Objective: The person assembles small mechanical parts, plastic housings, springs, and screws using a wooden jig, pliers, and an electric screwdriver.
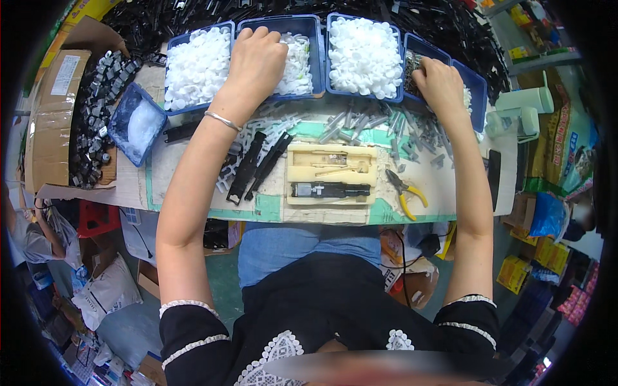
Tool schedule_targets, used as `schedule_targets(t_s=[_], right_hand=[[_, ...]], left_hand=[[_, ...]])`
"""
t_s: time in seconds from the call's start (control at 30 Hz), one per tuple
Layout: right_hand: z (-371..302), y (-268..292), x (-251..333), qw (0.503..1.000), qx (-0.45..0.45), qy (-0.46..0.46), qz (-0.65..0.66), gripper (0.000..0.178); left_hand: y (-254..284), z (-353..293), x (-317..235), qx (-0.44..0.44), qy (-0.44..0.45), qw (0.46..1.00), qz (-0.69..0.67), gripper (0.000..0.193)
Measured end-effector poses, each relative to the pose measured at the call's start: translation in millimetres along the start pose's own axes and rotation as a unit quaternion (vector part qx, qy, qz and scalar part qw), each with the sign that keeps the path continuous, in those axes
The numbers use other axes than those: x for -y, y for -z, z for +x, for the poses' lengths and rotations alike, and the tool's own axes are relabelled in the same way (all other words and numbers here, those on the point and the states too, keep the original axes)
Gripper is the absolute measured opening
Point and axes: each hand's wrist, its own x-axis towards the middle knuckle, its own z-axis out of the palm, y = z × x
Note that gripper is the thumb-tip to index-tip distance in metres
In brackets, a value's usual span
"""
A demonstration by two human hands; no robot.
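Note:
My left hand (259,61) reaches over a blue bin (315,29) of small white plastic parts (297,67). Its fingers curl down, and the tips are hidden behind the hand. At the right, my right hand (441,87) dips into a narrower blue bin (428,46) with small metal pieces (413,64). Those fingers are bent together, and whatever lies between them cannot be seen. Between my forearms sits a cream-coloured fixture (331,154) with a black elongated plastic housing (351,190) lying in its lower slot.
Yellow-handled pliers (405,193) lie right of the fixture, black plastic strips (246,168) left of it. Grey tubular parts (347,125) are scattered behind. More bins of white caps (364,58), a tray of white substance (136,125) and a cardboard box (58,122) surround the work area.

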Motion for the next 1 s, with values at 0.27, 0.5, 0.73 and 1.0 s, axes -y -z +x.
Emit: schedule_targets(t_s=[0.27, 0.5, 0.73, 1.0], right_hand=[[-23.3, 47.0, 33.4, 0.910, -0.097, -0.166, 0.366, 0.010], [-78.0, 85.4, 151.1, 0.700, -0.127, -0.056, 0.700, 0.013], [-92.7, 80.9, 162.9, 0.735, -0.154, -0.021, 0.660, 0.019], [-112.7, 92.6, 159.8, 0.821, -0.081, -0.009, 0.566, 0.016]], left_hand=[[43.3, -18.3, -22.4, 0.019, 0.259, 0.835, -0.484, 0.014], [86.9, -64.4, -93.9, 0.039, 0.344, 0.427, -0.835, 0.013], [94.7, -85.1, -115.5, -0.018, 0.364, 0.387, -0.847, 0.012], [100.2, -111.6, -135.0, -0.033, 0.381, 0.359, -0.851, 0.012]])
